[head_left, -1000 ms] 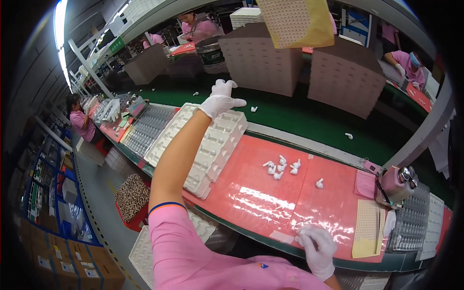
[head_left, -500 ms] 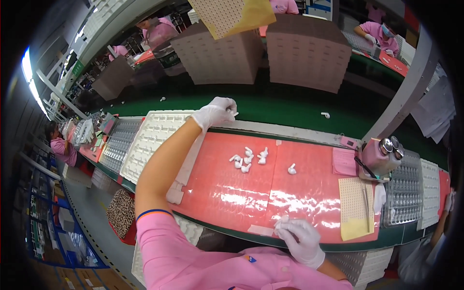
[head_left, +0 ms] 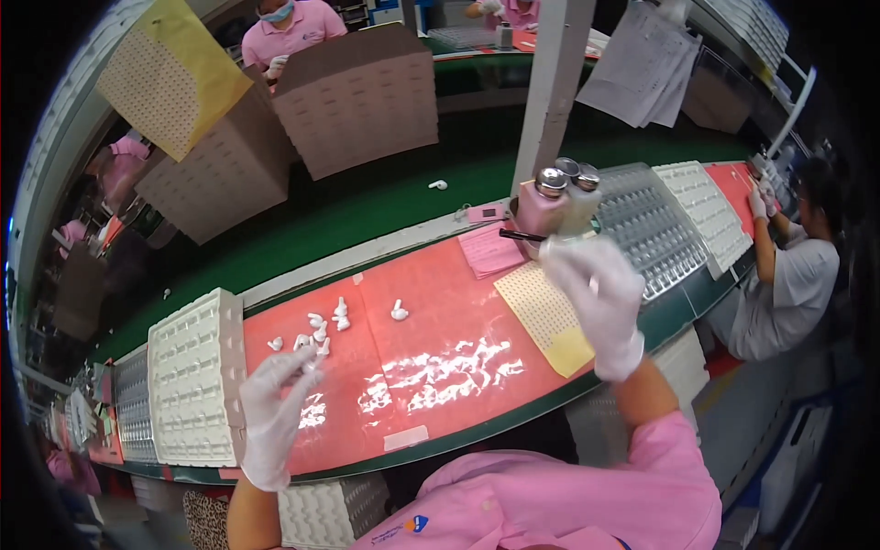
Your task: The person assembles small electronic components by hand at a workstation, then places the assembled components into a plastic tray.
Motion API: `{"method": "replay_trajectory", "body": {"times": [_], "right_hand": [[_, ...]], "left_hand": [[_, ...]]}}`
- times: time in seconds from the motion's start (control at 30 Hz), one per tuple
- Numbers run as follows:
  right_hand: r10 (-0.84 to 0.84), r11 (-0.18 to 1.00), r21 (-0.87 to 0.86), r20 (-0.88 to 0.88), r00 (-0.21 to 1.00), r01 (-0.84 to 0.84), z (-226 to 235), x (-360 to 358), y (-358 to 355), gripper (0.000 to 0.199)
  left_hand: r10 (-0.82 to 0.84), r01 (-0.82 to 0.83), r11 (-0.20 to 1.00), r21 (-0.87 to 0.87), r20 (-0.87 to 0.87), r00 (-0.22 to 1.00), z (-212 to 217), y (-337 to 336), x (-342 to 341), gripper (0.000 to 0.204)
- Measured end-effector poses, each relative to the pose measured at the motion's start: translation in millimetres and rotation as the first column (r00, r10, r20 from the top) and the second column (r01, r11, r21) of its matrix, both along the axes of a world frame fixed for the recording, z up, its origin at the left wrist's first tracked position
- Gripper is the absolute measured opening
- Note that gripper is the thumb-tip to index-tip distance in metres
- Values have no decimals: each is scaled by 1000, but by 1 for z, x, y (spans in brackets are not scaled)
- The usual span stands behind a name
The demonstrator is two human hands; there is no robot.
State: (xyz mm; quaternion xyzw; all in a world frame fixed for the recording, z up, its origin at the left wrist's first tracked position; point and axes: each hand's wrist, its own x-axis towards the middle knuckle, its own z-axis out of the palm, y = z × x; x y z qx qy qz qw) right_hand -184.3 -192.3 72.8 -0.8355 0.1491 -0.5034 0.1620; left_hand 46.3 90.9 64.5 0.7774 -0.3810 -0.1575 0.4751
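On the red mat [head_left: 449,321], several white earbuds [head_left: 341,316] lie in a loose cluster at the left. One separate earbud [head_left: 399,310] rests to their right. My gloved left hand [head_left: 275,403] is at the cluster's near edge, its thumb and forefinger pinched on an earbud [head_left: 323,347]. My gloved right hand [head_left: 600,293] is raised over the yellow dotted sheet [head_left: 541,316], close to the metal-capped bottles [head_left: 550,188]. Motion blurs it; the fingers curl together at the tips, and what they hold, if anything, cannot be made out.
A white moulded tray [head_left: 197,385] stands left of the mat. Pink notes [head_left: 490,249] and clear trays [head_left: 651,234] are at the right. Beyond runs a green belt [head_left: 367,192] with a stray earbud [head_left: 438,185] and tall grey tray stacks [head_left: 362,101]. Co-workers sit nearby.
My view has turned right. My left hand has come back from the belt edge to the earbud cluster. My right hand has risen from the mat's front edge toward the bottles.
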Motion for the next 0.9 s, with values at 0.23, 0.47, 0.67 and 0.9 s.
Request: {"method": "replay_trajectory", "body": {"times": [0.23,0.47,0.67,0.9], "right_hand": [[-183,983,-62,-224,957,173,10,27,-111,13],[-185,983,-22,-215,959,184,16,31,-90,13],[332,940,184,-318,888,-286,-8,23,55,20],[534,836,281,-219,817,-471,-69,27,95,27]], "left_hand": [[-134,-12,963,-270,-516,846,-29,-28,-77,22],[-125,-148,964,-220,-868,480,-45,-36,-100,25],[-219,-160,924,-348,-823,523,-67,-42,-105,36],[-328,-106,891,-442,-788,521,-75,-47,-102,46]]}}
